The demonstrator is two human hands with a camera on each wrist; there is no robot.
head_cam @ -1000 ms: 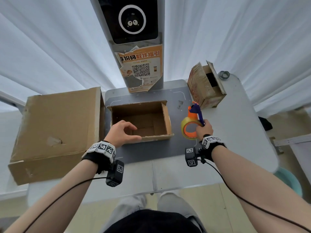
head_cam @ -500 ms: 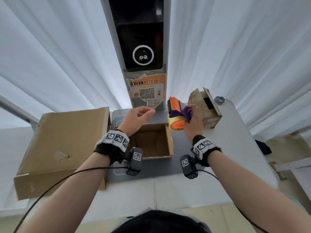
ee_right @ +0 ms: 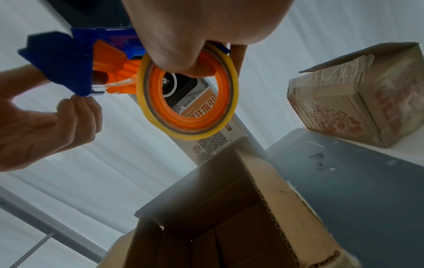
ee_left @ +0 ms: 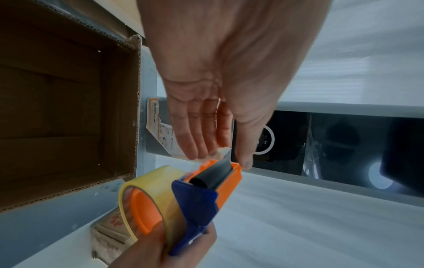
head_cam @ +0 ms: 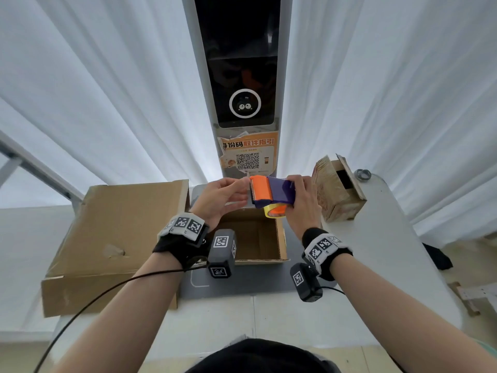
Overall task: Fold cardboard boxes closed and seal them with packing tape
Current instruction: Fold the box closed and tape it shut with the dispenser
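Gripping tape dispenser [head_cam: 271,196]: right hand [head_cam: 301,208]; left hand [head_cam: 219,197] pinching tape end; poster [head_cam: 247,153] "取件指引".

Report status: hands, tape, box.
Right hand grips tape dispenser; left hand fingers at its blade end. Small box open below, flaps unfolded. Nothing in the way.

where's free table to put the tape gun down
Bare white table right of the open box, in front of the taped box; also the near strip before the grey mat. The left is crowded by the big box.
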